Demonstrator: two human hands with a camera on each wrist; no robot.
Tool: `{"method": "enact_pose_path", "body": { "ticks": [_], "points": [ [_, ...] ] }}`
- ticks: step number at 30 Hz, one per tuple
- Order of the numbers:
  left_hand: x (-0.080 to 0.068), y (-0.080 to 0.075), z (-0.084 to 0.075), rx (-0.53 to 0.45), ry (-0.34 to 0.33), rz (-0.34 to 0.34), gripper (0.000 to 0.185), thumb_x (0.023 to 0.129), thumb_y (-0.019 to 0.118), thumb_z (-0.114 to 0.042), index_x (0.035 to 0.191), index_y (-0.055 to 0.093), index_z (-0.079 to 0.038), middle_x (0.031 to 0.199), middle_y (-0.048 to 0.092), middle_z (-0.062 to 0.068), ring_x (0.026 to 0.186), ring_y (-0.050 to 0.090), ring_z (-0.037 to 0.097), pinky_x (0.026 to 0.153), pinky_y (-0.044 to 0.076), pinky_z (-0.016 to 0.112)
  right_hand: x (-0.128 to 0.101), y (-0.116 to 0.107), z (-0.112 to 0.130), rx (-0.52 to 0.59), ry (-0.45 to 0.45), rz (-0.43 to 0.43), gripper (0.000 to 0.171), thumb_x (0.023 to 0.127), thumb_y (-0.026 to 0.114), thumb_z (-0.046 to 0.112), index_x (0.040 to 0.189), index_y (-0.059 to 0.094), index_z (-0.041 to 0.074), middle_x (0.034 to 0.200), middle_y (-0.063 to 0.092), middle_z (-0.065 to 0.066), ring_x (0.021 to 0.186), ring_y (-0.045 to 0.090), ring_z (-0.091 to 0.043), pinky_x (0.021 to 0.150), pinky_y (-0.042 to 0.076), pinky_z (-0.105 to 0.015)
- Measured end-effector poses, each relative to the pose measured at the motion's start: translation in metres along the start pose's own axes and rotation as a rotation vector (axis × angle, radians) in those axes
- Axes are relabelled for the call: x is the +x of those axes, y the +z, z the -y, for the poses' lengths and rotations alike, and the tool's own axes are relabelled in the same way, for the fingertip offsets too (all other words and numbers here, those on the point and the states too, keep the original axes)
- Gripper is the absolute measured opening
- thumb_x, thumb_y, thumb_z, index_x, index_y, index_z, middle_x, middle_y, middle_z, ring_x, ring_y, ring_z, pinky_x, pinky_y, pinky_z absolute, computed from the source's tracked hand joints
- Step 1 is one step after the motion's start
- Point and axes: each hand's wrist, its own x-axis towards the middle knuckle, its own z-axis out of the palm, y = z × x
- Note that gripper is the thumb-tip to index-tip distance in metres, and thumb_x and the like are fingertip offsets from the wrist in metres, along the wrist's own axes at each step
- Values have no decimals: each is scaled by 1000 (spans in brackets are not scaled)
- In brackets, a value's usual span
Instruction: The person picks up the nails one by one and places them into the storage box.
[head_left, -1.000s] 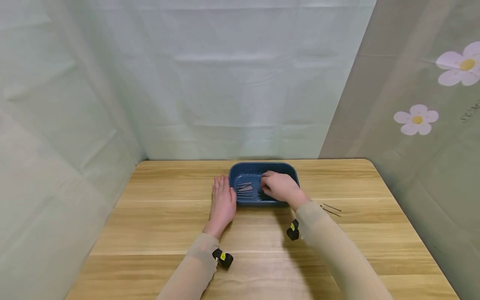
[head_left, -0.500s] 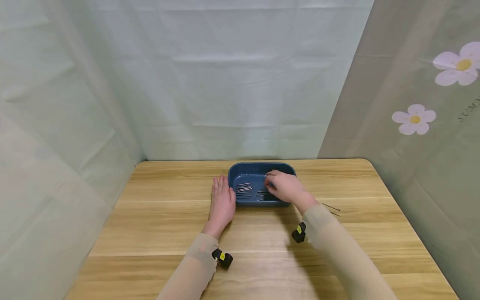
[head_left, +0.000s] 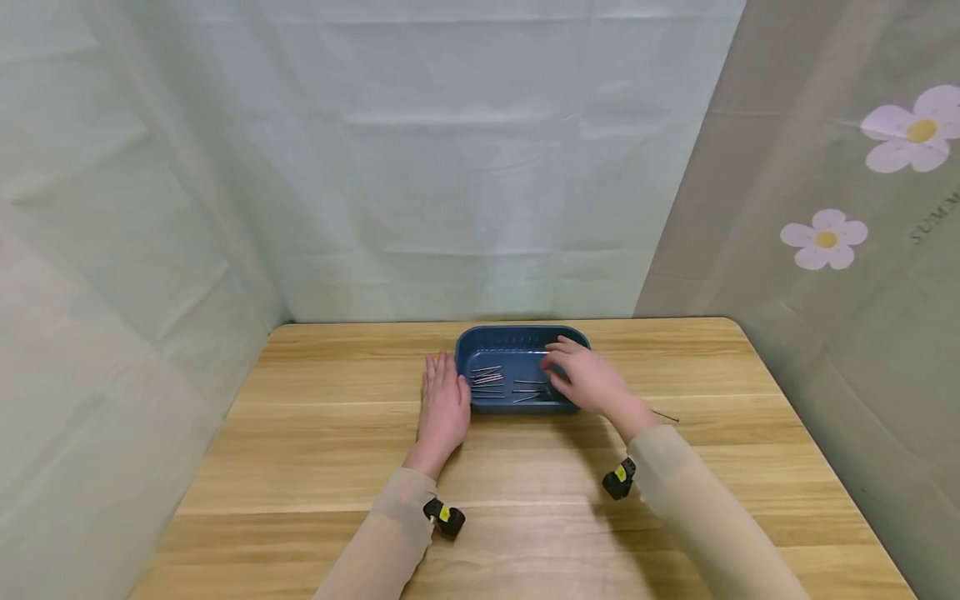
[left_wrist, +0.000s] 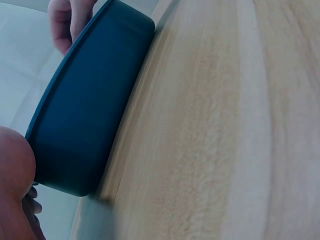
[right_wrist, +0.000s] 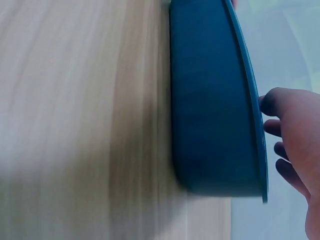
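pale green cloth hangs behind and beside a wooden tabletop, with pink flowers printed on the right-hand drape. at the far middle stands a dark blue tray, and thin metal pins lie scattered on its floor, most toward its left half. the left hand lies flat on the wood with straight fingers, touching the tray's left end. the right hand hovers over the tray's right end, fingers loosely bent; nothing can be made out in its grip, though a pin would be too fine to see here. one more pin lies on the wood just right of that wrist, apart from the tray.

judging by this, most pins are already in the tray, and at least the stray one on the wood is left.

only the head view shows the tray's contents and the stray pin. the left wrist view shows the tray's outer wall resting on the wood. the right wrist view shows the other wall and the right fingers above the rim, not gripping it.
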Motion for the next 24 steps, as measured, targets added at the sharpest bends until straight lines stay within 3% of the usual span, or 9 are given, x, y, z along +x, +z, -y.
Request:
{"method": "enact_pose_path", "body": {
  "ticks": [13,24],
  "points": [
    [-2,2,-1,-12,18,-15,53,112,45,-14,154,39,18,166,33,35,158,19,52,127,20,64,-32,-5,-19,108,56,-73,19,102,71,13,119,77,7,153,58,-20,153,39,-42,112,47,-58],
    [-1,2,-3,4,14,-12,53,113,45,-15,155,39,17,166,33,33,159,19,51,127,19,62,-58,-14,-44,105,95,-106,15,102,71,9,116,74,5,152,57,-26,151,39,-48,115,42,-64]
  ]
}}
